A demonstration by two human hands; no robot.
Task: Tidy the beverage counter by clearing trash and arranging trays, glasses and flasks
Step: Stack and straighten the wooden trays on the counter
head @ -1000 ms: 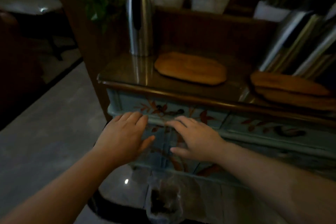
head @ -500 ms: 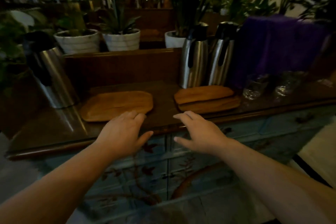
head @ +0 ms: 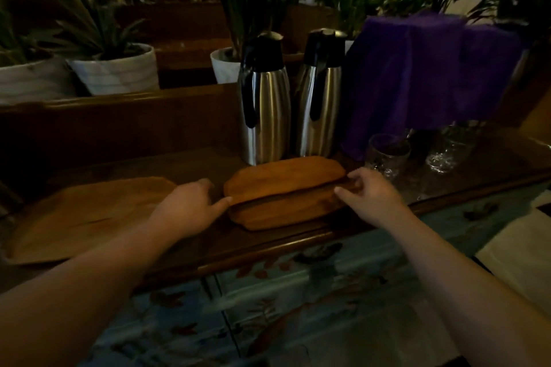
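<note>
Two wooden trays lie stacked (head: pixel 283 182) at the middle of the dark counter (head: pixel 268 241). My left hand (head: pixel 190 205) touches the stack's left end with thumb and fingers spread. At the stack's right end, my right hand (head: pixel 372 197) has its fingertips on the tray edges. A third wooden tray (head: pixel 86 214) lies flat to the left. Behind the stack stand two steel flasks (head: pixel 264 104) (head: pixel 322 95) with black tops. Two clear glasses (head: pixel 387 153) (head: pixel 447 149) stand to the right.
A purple cloth (head: pixel 432 68) drapes over something behind the glasses. White plant pots (head: pixel 116 68) sit on a raised ledge behind the counter. The cabinet front (head: pixel 298 307) below is pale blue with painted leaves.
The view has swung right and up from the counter's left end. Both hands moved forward from the cabinet front onto the ends of the stacked trays.
</note>
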